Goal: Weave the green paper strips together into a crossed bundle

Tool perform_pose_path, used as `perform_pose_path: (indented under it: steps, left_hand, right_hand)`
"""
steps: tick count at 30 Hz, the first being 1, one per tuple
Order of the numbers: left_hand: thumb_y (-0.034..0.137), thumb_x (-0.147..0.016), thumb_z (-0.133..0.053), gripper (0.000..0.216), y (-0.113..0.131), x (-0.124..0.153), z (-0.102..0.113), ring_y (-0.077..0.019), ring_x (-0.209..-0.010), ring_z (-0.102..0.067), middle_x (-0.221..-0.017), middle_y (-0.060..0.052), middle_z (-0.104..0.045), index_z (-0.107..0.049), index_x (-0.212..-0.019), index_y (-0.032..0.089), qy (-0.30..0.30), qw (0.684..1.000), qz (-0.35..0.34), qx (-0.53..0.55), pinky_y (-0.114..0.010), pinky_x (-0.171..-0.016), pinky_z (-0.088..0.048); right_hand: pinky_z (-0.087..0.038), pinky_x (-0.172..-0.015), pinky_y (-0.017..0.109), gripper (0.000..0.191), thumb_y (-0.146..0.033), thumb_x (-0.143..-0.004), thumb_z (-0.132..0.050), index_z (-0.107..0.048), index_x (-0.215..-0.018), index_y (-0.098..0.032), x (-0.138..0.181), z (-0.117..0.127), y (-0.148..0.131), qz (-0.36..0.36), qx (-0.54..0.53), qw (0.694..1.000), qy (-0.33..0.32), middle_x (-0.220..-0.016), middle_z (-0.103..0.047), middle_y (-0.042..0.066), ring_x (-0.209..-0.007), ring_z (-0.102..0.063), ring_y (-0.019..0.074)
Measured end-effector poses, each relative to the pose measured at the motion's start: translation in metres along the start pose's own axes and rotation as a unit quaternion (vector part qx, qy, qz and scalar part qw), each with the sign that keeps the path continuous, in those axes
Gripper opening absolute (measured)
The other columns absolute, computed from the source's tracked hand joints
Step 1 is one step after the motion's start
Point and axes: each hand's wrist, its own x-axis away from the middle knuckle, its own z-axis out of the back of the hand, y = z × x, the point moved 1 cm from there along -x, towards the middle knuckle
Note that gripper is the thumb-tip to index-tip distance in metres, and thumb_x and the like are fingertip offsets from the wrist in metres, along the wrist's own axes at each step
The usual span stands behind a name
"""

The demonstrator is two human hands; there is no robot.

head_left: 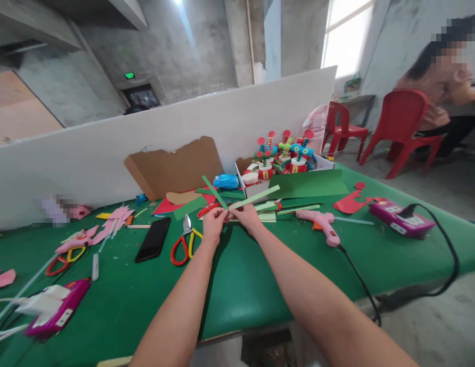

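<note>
Over the middle of the green table, my left hand [215, 223] pinches the lower end of a dark green paper strip [213, 189] that slants up to the left. My right hand [243, 215] meets it and pinches a light green paper strip [260, 195] that slants up to the right. The two strip ends come together at my fingertips; how they join is hidden by the fingers. Scissors [181, 251] with a red and a yellow handle lie just left of my left wrist. More light green strips [267, 217] lie behind my right hand.
A pink glue gun [322, 224] with a trailing cord lies at right, near a purple power strip [401, 218]. A black phone [153, 239] lies at left. Behind stands a box of colourful paper figures [285, 153]. A person [436, 86] sits by a red chair [401, 122].
</note>
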Motion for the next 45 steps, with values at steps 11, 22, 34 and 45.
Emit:
perform_pose_path:
  steps: [11, 22, 34, 45]
  left_hand:
    - [0.039, -0.06, -0.072, 0.025, 0.002, 0.001, 0.0, -0.0117, -0.05, -0.053, -0.05, 0.002, -0.057, -0.062, -0.062, 0.017, 0.018, 0.999, -0.024, -0.028, -0.025, -0.053, -0.043]
    - [0.035, -0.059, -0.072, 0.02, 0.006, 0.001, -0.001, -0.0119, -0.05, -0.052, -0.051, 0.002, -0.057, -0.062, -0.059, 0.018, 0.028, 0.999, -0.035, -0.005, -0.024, -0.051, -0.042]
    - [0.039, -0.058, -0.072, 0.025, 0.011, 0.003, -0.006, -0.0112, -0.05, -0.051, -0.054, 0.002, -0.058, -0.061, -0.062, 0.017, 0.009, 0.999, -0.037, 0.038, -0.024, -0.051, -0.042]
    - [0.043, -0.056, -0.075, 0.03, 0.007, 0.0, -0.004, -0.0118, -0.05, -0.052, -0.054, 0.002, -0.058, -0.062, -0.061, 0.017, 0.011, 0.999, -0.041, 0.028, -0.023, -0.049, -0.041]
  right_hand:
    - [-0.048, -0.058, 0.026, 0.008, -0.022, -0.058, -0.065, -0.062, -0.064, -0.019, 0.001, 0.001, 0.003, -0.008, 0.021, 1.0, 0.004, -0.052, -0.059, -0.003, -0.054, -0.057, 0.0135]
    - [-0.048, -0.059, 0.027, 0.01, -0.026, -0.057, -0.067, -0.063, -0.063, -0.019, 0.002, 0.002, 0.0, 0.031, 0.051, 0.998, 0.012, -0.056, -0.062, -0.002, -0.057, -0.058, 0.0145]
    - [-0.053, -0.068, 0.028, 0.027, -0.029, -0.049, -0.083, -0.066, -0.065, -0.015, -0.004, 0.009, 0.001, -0.113, -0.119, 0.986, -0.03, -0.056, -0.063, -0.001, -0.054, -0.058, 0.0101]
    - [-0.053, -0.068, 0.028, 0.037, -0.039, -0.046, -0.086, -0.067, -0.068, -0.017, 0.0, 0.008, -0.002, -0.094, -0.091, 0.99, -0.042, -0.062, -0.066, -0.002, -0.058, -0.06, 0.0106]
